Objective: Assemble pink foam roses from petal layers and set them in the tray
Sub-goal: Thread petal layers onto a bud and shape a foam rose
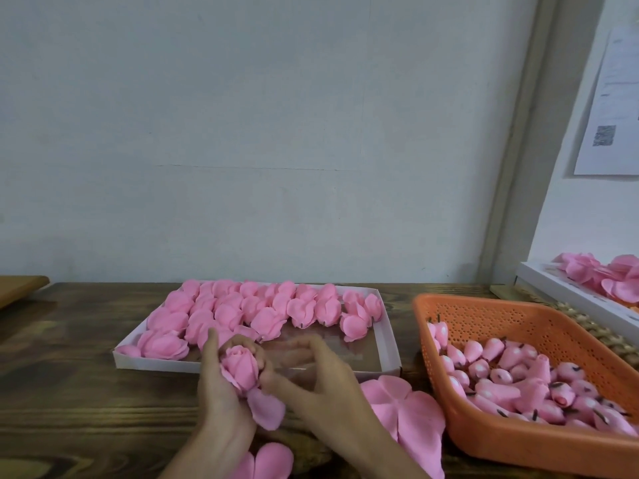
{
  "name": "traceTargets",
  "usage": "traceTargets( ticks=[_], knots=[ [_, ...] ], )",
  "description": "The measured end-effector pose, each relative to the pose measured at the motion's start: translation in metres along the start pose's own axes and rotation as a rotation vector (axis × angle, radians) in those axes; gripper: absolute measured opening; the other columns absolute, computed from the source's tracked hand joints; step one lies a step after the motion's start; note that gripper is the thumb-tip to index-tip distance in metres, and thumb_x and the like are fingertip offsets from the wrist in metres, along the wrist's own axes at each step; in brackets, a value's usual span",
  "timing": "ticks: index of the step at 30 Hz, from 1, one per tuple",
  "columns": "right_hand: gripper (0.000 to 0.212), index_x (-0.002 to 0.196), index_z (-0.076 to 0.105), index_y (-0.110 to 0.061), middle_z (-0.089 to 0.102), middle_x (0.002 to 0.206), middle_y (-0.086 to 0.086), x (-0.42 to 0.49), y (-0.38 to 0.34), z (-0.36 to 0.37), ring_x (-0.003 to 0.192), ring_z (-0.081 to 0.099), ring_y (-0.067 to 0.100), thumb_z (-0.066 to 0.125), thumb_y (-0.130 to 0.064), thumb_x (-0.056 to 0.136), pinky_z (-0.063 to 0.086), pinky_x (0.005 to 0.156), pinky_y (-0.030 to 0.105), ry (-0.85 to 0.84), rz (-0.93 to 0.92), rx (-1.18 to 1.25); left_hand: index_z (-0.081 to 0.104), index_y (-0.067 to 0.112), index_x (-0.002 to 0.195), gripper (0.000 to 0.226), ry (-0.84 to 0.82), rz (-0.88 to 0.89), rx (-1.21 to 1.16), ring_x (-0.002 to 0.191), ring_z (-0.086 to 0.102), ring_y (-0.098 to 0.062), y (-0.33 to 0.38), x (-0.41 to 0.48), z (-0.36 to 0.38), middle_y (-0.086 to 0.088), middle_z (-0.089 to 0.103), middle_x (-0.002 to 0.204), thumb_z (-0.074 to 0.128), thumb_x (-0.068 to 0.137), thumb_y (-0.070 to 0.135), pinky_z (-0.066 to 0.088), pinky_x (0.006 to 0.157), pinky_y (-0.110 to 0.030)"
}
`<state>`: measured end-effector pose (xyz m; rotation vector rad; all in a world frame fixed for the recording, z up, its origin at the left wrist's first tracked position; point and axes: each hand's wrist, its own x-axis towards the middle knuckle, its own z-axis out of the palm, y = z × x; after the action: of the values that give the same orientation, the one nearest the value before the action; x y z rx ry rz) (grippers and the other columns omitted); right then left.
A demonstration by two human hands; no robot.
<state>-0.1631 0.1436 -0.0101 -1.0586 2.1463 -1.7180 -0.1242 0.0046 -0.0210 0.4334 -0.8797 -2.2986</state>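
Rose — pink foam, part-built, one petal drooping below — is sitting upright in the left hand, whose fingers are wrapping around it, just in front of the tray. Right hand is pinching at its side, fingertips touching the bloom. Orange basket is holding buds; loose petals are lying beside it on the table.
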Motion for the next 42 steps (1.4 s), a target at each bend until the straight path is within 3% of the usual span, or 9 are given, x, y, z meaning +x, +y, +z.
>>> traceTargets(
  ticks=[3,5,10,16,23,26,29,33,42],
  knots=[
    [0.034,0.096,0.063,-0.058,0.077,0.094,-0.018,-0.003,0.003,0.003,0.086,0.074,0.001,0.084,-0.048,0.071,0.061,0.082,0.028,-0.101,0.047,-0.063,0.054,0.012,0.048,0.071,0.018,0.030,-0.019,0.032,0.044,-0.019,0.002,0.004,-0.001,-0.007,0.048,0.046,0.039,0.102,0.055,0.036,0.035,-0.015],
    [0.029,0.099,0.071,-0.044,0.080,0.089,-0.006,-0.003,0.005,0.007,0.086,0.076,0.009,0.084,-0.043,0.073,0.062,0.085,0.036,-0.114,0.051,-0.047,0.053,0.010,0.051,0.069,0.041,0.029,-0.017,0.032,0.045,-0.019,0.002,0.005,-0.003,-0.007,0.049,0.046,0.042,0.101,0.057,0.039,0.037,-0.016],
    [0.031,0.089,0.068,-0.016,0.078,0.079,0.003,-0.005,0.008,0.015,0.073,0.076,0.015,0.091,-0.028,0.071,0.063,0.070,0.035,0.028,0.083,0.072,0.059,0.010,0.049,0.073,0.076,-0.067,-0.026,0.058,0.058,-0.029,0.002,0.003,-0.001,-0.012,0.056,0.057,0.045,0.095,0.064,0.054,0.080,-0.047],
    [0.016,0.073,0.069,-0.018,0.076,0.076,0.012,-0.009,0.003,0.025,0.063,0.070,0.021,0.084,-0.022,0.071,0.061,0.070,0.045,0.034,0.050,0.152,0.057,0.000,0.075,0.072,0.046,-0.078,0.016,0.068,0.066,-0.035,-0.002,-0.005,0.004,-0.022,0.063,0.078,0.044,0.095,0.069,0.062,0.063,-0.044],
    [0.018,0.092,0.066,0.001,0.078,0.079,0.015,-0.009,-0.001,0.026,0.063,0.069,0.021,0.079,-0.007,0.083,0.060,0.064,0.034,0.075,0.110,0.371,0.063,-0.001,0.084,0.084,0.032,-0.150,0.056,0.080,0.061,-0.037,-0.001,-0.004,-0.003,-0.030,0.062,0.099,0.044,0.087,0.080,0.050,0.060,-0.035],
    [0.015,0.084,0.071,-0.002,0.079,0.079,0.013,-0.009,-0.001,0.026,0.068,0.071,0.022,0.082,-0.010,0.079,0.063,0.074,0.045,0.087,0.073,0.333,0.063,0.005,0.083,0.069,0.075,-0.075,-0.023,0.091,0.062,-0.034,-0.003,-0.003,0.001,-0.022,0.062,0.098,0.050,0.090,0.073,0.059,0.081,-0.043],
    [0.012,0.084,0.076,-0.008,0.079,0.080,0.009,-0.009,-0.001,0.029,0.072,0.072,0.018,0.084,-0.012,0.076,0.060,0.080,0.048,0.097,0.060,0.296,0.060,0.008,0.058,0.072,0.014,0.036,0.026,0.065,0.057,-0.026,-0.006,-0.005,0.001,-0.010,0.059,0.063,0.046,0.095,0.068,0.053,0.067,-0.035],
    [0.011,0.090,0.079,-0.014,0.080,0.083,0.005,-0.010,-0.001,0.031,0.079,0.075,0.019,0.082,-0.009,0.080,0.061,0.086,0.051,0.111,0.075,0.302,0.061,0.012,0.057,0.071,0.021,-0.009,0.046,0.051,0.054,-0.019,-0.005,-0.006,-0.001,-0.004,0.056,0.056,0.047,0.090,0.074,0.040,0.061,-0.034],
    [0.019,0.083,0.076,-0.031,0.078,0.079,-0.015,-0.010,0.006,0.028,0.071,0.074,0.006,0.082,-0.016,0.074,0.061,0.072,0.027,0.124,-0.059,-0.005,0.056,0.009,0.066,0.070,0.027,0.070,0.128,0.052,0.049,-0.023,-0.010,-0.002,-0.004,-0.010,0.052,0.062,0.042,0.095,0.071,0.040,0.056,-0.030]
  ],
)
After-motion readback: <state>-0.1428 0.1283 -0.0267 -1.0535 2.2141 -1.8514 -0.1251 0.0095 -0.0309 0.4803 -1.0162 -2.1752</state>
